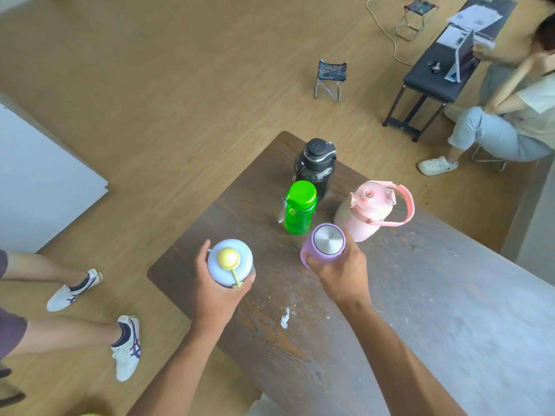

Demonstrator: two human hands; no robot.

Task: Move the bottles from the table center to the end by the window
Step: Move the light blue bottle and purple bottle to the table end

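Bottles are hard plastic or steel, smooth, best held around the body. Left hand [220, 291] wraps the blue bottle [229, 262] at lower centre; right hand [341, 271] wraps the purple bottle [326, 243]. 3 others stand above on the table [420, 295].

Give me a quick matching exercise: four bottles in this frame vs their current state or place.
Things:
1. pale blue bottle
2. purple bottle
3. black bottle
4. pink bottle

States:
A. stands free, nearest the table's far end
B. held in the right hand
C. held in the left hand
D. stands free, has a big loop handle

Pairs: 1-C, 2-B, 3-A, 4-D
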